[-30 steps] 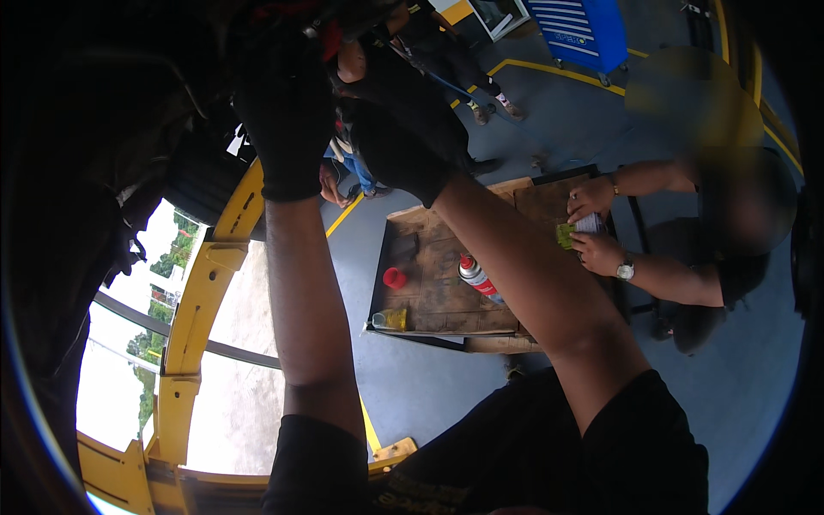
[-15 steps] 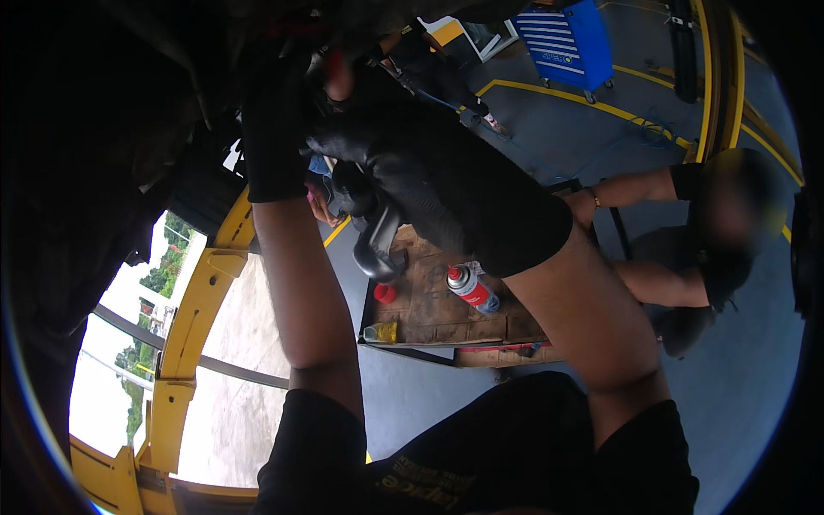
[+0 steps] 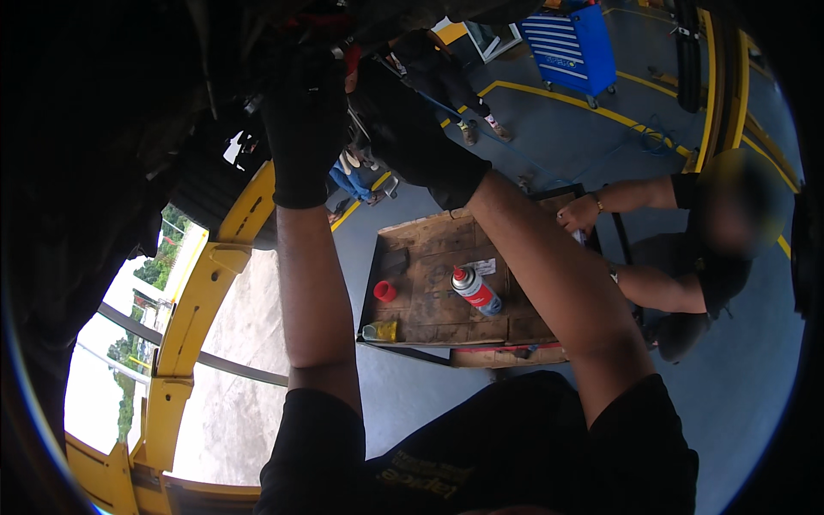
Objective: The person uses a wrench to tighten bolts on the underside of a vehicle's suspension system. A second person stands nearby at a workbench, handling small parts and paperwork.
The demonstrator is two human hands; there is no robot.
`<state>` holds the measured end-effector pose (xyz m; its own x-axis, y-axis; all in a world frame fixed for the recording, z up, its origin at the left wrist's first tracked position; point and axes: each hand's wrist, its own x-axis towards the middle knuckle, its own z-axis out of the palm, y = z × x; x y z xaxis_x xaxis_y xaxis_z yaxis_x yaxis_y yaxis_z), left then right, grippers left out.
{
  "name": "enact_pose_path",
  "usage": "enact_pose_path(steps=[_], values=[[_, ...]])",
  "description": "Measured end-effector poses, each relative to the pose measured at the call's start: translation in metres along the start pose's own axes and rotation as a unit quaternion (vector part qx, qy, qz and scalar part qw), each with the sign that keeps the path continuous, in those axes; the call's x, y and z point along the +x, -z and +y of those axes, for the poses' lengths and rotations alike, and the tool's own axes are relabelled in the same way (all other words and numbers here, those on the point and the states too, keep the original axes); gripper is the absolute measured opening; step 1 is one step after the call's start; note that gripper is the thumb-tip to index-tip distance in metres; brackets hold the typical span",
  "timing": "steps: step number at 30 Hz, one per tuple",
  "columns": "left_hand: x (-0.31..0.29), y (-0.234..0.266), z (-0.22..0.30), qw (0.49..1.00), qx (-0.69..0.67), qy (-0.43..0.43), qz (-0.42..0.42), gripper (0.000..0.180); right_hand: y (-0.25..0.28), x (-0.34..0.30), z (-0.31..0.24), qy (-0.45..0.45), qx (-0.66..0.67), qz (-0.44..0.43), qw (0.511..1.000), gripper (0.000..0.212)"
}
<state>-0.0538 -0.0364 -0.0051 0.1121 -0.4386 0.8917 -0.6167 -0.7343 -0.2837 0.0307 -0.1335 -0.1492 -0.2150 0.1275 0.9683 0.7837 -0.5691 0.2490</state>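
Both my hands are raised into the dark underside of a vehicle [image 3: 172, 51], in black gloves. My left hand [image 3: 305, 112] reaches straight up among the dark parts; its fingers are lost in shadow. Beside it on the right, my right hand [image 3: 395, 116] looks closed round something dark with a metallic edge [image 3: 360, 127], mostly hidden by the glove. A small red part [image 3: 352, 62] shows between the hands near the top. Below my right forearm, a spray can [image 3: 476, 290] with a red nozzle stands on a cardboard-covered cart top [image 3: 421, 313].
A red cap [image 3: 384, 291] and a yellow-and-clear cup [image 3: 380, 331] lie on the cart. A co-worker's hand [image 3: 579, 213] is at its right edge. Yellow lift post [image 3: 189, 318] at left; blue tool chest [image 3: 571, 51] at back right. Another person's legs [image 3: 442, 81] stand farther off.
My right hand and forearm have moved up and away, with the glove now nearer the left hand. The black shiny tool under it has swung out of sight. More of the cart top shows.
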Motion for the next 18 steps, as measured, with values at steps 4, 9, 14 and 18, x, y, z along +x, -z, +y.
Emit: enact_pose_path(steps=[4,9,14,18], values=[[0.001,-0.003,0.005,0.999,0.037,-0.033,0.008,0.022,0.002,0.012,0.003,0.003,-0.11,0.02,0.994,0.025],[0.0,0.002,-0.009,0.995,0.069,-0.074,-0.014,0.024,0.073,0.035,-0.027,-0.159,0.227,-0.107,0.955,0.025],[0.008,0.005,-0.027,0.98,0.125,-0.145,-0.049,0.035,0.121,0.055,-0.032,-0.03,0.131,-0.036,0.99,0.042],[0.006,0.0,-0.017,0.985,0.155,-0.053,-0.06,0.04,0.111,0.053,-0.028,-0.091,0.161,-0.106,0.977,0.045]])
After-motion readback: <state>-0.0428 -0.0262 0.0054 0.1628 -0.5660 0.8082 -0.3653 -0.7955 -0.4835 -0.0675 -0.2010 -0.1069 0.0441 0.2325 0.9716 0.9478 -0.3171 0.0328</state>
